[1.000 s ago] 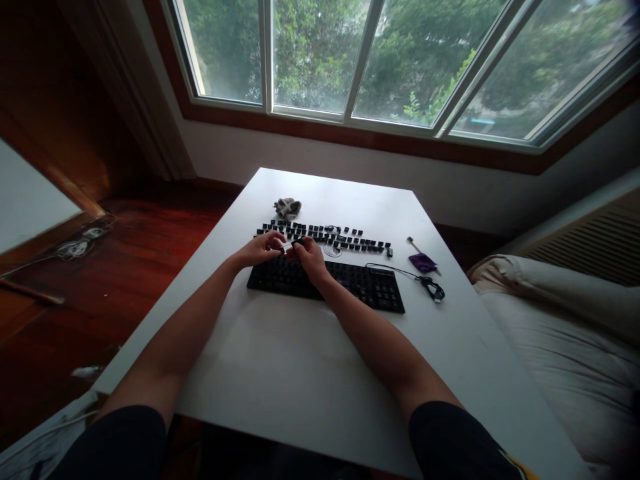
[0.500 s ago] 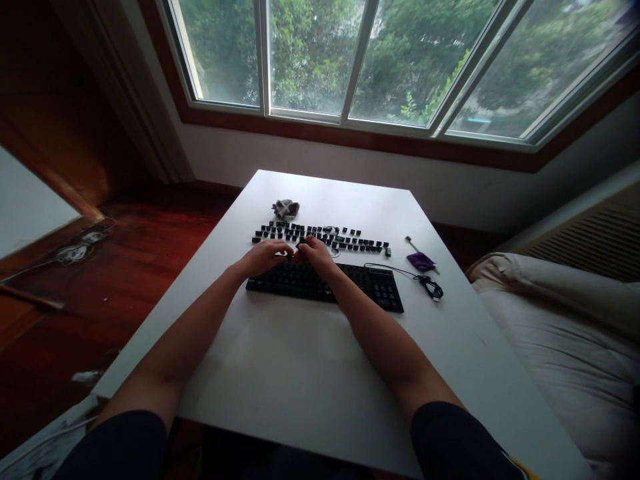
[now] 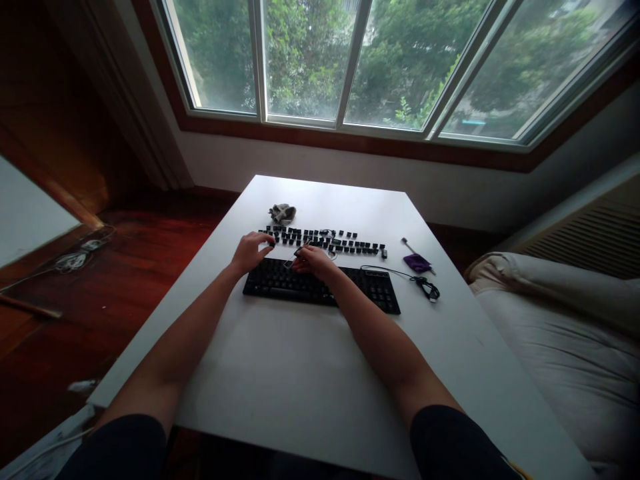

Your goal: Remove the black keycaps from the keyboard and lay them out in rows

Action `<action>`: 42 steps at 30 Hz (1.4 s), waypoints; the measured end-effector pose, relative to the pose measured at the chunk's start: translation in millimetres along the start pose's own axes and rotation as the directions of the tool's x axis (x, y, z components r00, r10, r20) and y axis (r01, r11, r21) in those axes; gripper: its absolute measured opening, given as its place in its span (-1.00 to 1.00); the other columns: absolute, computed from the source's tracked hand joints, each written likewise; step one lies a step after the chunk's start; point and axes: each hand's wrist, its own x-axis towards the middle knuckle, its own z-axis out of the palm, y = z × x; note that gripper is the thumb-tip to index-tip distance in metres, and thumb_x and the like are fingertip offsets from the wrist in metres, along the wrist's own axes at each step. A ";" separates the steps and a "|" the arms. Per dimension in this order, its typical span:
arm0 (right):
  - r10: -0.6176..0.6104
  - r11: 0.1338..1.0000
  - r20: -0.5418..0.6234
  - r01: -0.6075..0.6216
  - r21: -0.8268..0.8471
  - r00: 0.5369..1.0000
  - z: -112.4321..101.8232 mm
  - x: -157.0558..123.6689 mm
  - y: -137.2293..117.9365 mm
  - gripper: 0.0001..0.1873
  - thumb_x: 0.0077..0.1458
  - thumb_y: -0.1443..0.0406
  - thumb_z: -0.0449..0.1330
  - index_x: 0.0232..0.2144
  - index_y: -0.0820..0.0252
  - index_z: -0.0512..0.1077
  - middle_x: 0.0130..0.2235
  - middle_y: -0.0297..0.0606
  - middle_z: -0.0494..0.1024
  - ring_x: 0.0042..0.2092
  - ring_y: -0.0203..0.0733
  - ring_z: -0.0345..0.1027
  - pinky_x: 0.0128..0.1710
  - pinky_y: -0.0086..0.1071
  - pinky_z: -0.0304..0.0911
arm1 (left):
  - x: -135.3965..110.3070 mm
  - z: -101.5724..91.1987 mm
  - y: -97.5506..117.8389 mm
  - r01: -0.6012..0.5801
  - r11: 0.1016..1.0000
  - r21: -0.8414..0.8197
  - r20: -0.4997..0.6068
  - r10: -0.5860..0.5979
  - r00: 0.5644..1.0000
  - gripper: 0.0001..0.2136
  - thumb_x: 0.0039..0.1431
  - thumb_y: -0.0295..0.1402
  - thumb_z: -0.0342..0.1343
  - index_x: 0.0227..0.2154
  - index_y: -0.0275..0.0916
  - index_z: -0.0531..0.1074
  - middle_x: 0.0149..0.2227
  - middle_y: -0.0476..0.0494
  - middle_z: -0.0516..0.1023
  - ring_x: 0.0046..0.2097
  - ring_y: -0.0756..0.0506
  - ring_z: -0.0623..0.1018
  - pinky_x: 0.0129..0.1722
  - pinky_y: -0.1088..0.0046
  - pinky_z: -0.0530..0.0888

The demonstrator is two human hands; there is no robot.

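A black keyboard [image 3: 280, 283] lies across the white table. Over its back edge, my right hand [image 3: 316, 260] is closed on a keycap puller [image 3: 289, 264], whose thin wire loop points left and down above the keys. My left hand [image 3: 248, 252] is to the left, at the near end of the rows of loose black keycaps [image 3: 355, 245]. Its thumb and fingers pinch a small black keycap [image 3: 271, 244]. My right forearm covers part of the keyboard's middle.
A crumpled grey cloth [image 3: 283, 213] sits behind the keycaps. At the right are a coiled black cable [image 3: 426, 288], a purple cloth [image 3: 417, 263] and a small brush [image 3: 405, 241]. A cushioned seat [image 3: 565, 333] flanks the table, and a window [image 3: 320, 67] is beyond.
My hands, close together over the keyboard before, are now apart. The left has moved left and slightly away towards the keycap rows; the puller's wire loop shows now.
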 end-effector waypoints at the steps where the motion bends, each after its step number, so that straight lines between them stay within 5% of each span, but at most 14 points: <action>1: 0.001 1.000 -0.001 -0.001 0.000 1.000 0.8 -1.2 -0.1 -0.85 0.16 0.32 0.25 -0.32 0.17 0.30 -0.48 -0.24 0.60 -0.46 -0.21 0.55 -0.51 -0.45 0.46 | 1.3 0.4 -7.6 0.063 0.996 0.060 -0.027 -0.061 0.998 -0.79 0.25 -0.31 0.14 -0.09 -0.15 0.55 -0.06 -0.17 0.62 0.03 -0.23 0.49 0.13 0.17 0.32; 4: -0.005 1.000 0.008 0.005 -0.002 1.000 1.8 -3.4 0.4 -0.84 0.15 0.32 0.25 -0.32 0.17 0.30 -0.49 -0.26 0.59 -0.47 -0.22 0.54 -0.50 -0.46 0.46 | 5.3 3.3 -25.7 0.180 0.961 0.208 -0.052 -0.173 0.984 -0.79 0.24 -0.31 0.12 -0.10 -0.13 0.55 -0.05 -0.19 0.62 0.07 -0.29 0.45 0.14 0.10 0.26; 8: -0.016 1.000 0.017 0.016 -0.003 1.000 0.5 -1.8 2.8 -0.89 0.16 0.36 0.20 -0.31 0.16 0.29 -0.48 -0.28 0.59 -0.47 -0.21 0.55 -0.51 -0.44 0.47 | 11.1 8.5 -36.3 0.179 0.943 0.281 -0.021 -0.180 0.983 -0.81 0.20 -0.30 0.13 -0.16 -0.13 0.57 -0.01 -0.24 0.58 0.13 -0.33 0.37 0.13 0.07 0.23; 25: -0.032 0.999 0.037 0.033 -0.028 0.999 2.1 -2.8 3.0 -0.86 0.18 0.34 0.21 -0.31 0.15 0.27 -0.50 -0.31 0.58 -0.48 -0.22 0.54 -0.49 -0.44 0.46 | 17.7 17.2 -47.5 0.193 0.914 0.357 0.017 -0.213 0.977 -0.77 0.13 -0.29 0.17 -0.14 -0.11 0.57 -0.03 -0.24 0.53 0.07 -0.34 0.34 0.07 0.10 0.27; 30: -0.148 0.980 0.041 0.152 -0.124 0.988 13.1 -2.6 6.3 -0.82 0.18 0.28 0.23 -0.26 0.12 0.26 -0.52 -0.39 0.56 -0.50 -0.24 0.51 -0.48 -0.43 0.44 | 16.9 18.6 -46.7 0.204 0.891 0.406 -0.002 -0.223 0.975 -0.81 0.17 -0.31 0.15 -0.18 -0.08 0.59 0.00 -0.20 0.53 0.09 -0.33 0.35 0.05 0.09 0.29; 33: -0.301 0.920 0.097 0.315 -0.234 0.949 21.4 -3.7 10.7 -0.87 0.21 0.24 0.18 -0.25 0.10 0.28 -0.46 -0.41 0.57 -0.43 -0.24 0.52 -0.41 -0.41 0.44 | 16.1 19.3 -45.8 0.186 0.887 0.423 0.000 -0.205 0.979 -0.81 0.18 -0.32 0.14 -0.17 -0.07 0.59 0.00 -0.19 0.54 0.09 -0.33 0.36 0.05 0.08 0.30; 36: -0.438 0.767 0.180 0.471 -0.436 0.881 27.6 -7.2 13.7 -0.92 0.21 0.24 0.15 -0.25 0.10 0.34 -0.38 -0.39 0.59 -0.35 -0.25 0.50 -0.34 -0.42 0.38 | 14.8 19.7 -45.7 0.170 0.891 0.422 -0.023 -0.177 0.984 -0.80 0.17 -0.33 0.15 -0.16 -0.08 0.58 -0.02 -0.20 0.54 0.08 -0.33 0.38 0.04 0.07 0.29; 42: -0.524 0.525 0.234 0.528 -0.668 0.819 37.0 -14.1 11.2 -0.93 0.21 0.26 0.14 -0.26 0.11 0.37 -0.40 -0.38 0.57 -0.35 -0.23 0.42 -0.31 -0.42 0.22 | 11.0 17.1 -42.0 0.137 0.913 0.385 -0.065 -0.121 0.990 -0.81 0.19 -0.35 0.14 -0.16 -0.09 0.58 -0.04 -0.20 0.55 0.06 -0.31 0.40 0.03 0.08 0.30</action>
